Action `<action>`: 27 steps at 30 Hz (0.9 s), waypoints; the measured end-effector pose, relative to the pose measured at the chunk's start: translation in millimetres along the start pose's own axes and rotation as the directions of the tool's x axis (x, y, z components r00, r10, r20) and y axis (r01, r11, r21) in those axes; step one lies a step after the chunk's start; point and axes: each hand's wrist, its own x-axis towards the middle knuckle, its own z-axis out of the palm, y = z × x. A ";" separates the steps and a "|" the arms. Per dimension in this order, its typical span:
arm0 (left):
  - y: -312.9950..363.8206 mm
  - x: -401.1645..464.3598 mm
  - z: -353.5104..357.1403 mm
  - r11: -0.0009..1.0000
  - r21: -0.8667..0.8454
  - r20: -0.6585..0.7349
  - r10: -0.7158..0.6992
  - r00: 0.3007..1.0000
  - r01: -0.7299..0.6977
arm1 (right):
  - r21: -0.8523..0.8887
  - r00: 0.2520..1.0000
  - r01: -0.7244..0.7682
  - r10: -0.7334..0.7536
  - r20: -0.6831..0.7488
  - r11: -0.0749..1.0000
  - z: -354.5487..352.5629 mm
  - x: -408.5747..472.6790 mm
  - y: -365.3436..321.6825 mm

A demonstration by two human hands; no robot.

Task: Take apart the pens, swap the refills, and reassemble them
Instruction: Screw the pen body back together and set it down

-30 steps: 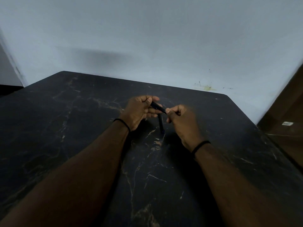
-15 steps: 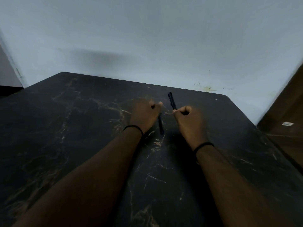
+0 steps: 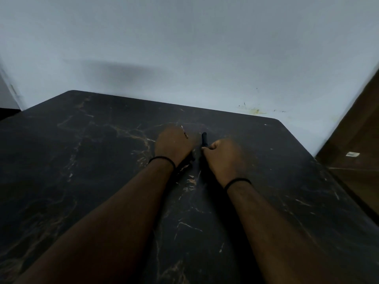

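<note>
My right hand [image 3: 224, 158] is closed around a black pen barrel [image 3: 204, 138], whose upper end sticks up past my thumb. My left hand [image 3: 174, 143] rests low on the table just left of it, blurred and seen from the back. Its fingers are hidden, so I cannot tell whether it holds anything. A second dark pen [image 3: 199, 163] lies in the shadow between my two wrists, hard to make out against the black marble table [image 3: 86, 152].
A pale wall stands right behind the table's far edge. At the right, beyond the table's edge, is a brown wooden surface [image 3: 356, 140] with a small white label [image 3: 352, 154]. Both wrists wear thin black bands.
One second ago both hands held one pen together. They pulled apart; my right hand kept the barrel and lowered it, and my left hand moved forward and down to the table.
</note>
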 end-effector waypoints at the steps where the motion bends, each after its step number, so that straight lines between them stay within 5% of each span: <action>1: -2.8 1.3 -1.1 1.000 -0.021 -0.006 -0.020 1.000 0.020 | -0.019 1.000 0.004 -0.004 0.002 1.000 0.6 -0.2 -2.1; 14: -10.5 2.4 -6.6 0.987 -0.158 -0.013 0.019 1.000 -0.021 | -0.119 0.998 0.023 -0.029 -0.047 0.993 11.7 6.5 -9.0; 21: -0.1 -4.2 -6.0 0.898 -0.419 -0.167 0.072 0.983 -0.137 | 0.288 0.957 0.019 0.065 -0.281 0.957 -4.7 3.7 -8.1; 27: 13.3 -10.6 1.1 0.820 -0.509 -0.170 0.204 0.964 -0.263 | 0.546 0.990 0.056 0.024 -0.138 0.836 -6.4 0.2 -11.6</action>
